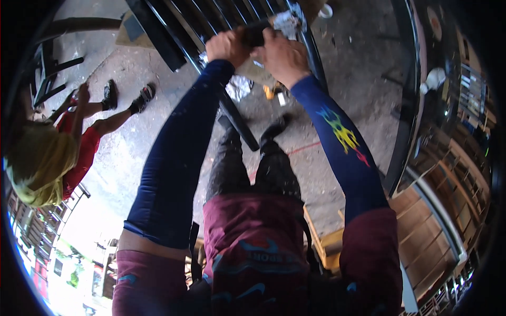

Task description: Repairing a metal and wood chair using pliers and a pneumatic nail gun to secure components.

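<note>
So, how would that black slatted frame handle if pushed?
The black slatted frame is probably stiff: its bars run straight, without visible sag. Its shiny finish may make it slippery. Its many bars suggest some heft, though whether they're hollow can't be seen.

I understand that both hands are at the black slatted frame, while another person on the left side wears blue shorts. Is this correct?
Not quite: the other person's shorts are red, not blue, as the head view shows. The left hand and right hand are indeed at the black slatted frame.
</note>
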A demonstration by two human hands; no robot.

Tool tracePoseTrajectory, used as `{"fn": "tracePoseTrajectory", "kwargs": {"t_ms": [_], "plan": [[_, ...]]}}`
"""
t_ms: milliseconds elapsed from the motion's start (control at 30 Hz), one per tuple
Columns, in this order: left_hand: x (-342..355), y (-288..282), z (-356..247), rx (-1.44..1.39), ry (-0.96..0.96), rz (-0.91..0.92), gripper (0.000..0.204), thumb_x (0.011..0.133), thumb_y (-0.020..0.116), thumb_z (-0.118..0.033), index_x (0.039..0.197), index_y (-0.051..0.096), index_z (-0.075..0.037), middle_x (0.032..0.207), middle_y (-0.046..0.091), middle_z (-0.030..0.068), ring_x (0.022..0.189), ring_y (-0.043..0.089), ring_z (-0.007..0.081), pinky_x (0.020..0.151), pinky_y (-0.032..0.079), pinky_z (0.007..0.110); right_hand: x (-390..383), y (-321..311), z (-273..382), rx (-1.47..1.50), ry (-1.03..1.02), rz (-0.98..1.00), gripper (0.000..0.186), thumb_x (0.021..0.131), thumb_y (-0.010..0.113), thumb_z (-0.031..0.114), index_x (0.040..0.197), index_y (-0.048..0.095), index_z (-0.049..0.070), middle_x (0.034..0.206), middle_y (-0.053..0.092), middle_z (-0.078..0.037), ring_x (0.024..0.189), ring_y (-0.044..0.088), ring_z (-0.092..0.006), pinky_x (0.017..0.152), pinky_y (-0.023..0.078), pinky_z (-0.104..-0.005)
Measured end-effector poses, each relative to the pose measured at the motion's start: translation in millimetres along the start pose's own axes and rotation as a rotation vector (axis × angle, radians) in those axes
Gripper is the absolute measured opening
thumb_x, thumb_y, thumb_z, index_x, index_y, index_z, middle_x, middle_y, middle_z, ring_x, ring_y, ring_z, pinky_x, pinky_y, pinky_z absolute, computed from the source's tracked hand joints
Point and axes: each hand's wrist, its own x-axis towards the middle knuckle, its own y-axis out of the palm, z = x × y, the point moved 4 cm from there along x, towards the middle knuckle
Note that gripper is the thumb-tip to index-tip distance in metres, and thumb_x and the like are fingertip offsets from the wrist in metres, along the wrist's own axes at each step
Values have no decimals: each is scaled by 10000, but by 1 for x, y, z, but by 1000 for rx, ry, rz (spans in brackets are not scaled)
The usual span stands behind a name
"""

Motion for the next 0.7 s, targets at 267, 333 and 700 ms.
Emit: {"fn": "tracePoseTrajectory", "kwargs": {"t_ms": [267, 333, 700], "plan": [[-1, 0, -15, 107, 129, -28, 773, 745, 794, -622, 1352, 613, -180, 1158, 731, 105, 1020, 722, 315, 844, 581, 418, -331, 123, -18, 368, 513, 396, 325, 920, 650, 366, 767, 622, 80, 670, 650, -184, 651, 662, -393, 620, 515, -520], [-2, 2, -13, 44, 125, -28, 783, 750, 835, -533, 1379, 604, -129, 1260, 684, 150, 1115, 678, 345, 933, 551, 432, -357, 156, -15, 569, 617, 425, 207, 885, 670, 256, 822, 645, 61, 762, 677, -193, 741, 677, -391, 682, 530, -512], [5, 2, 6, 55, 226, 8, 682, 751, 867, -452, 1280, 641, -85, 1136, 597, 138, 1050, 626, 309, 888, 545, 404, -325, 249, -43, 732, 496, 202, 149, 813, 711, 179, 733, 639, 75, 728, 653, -174, 775, 657, -381, 678, 505, -519]]}}
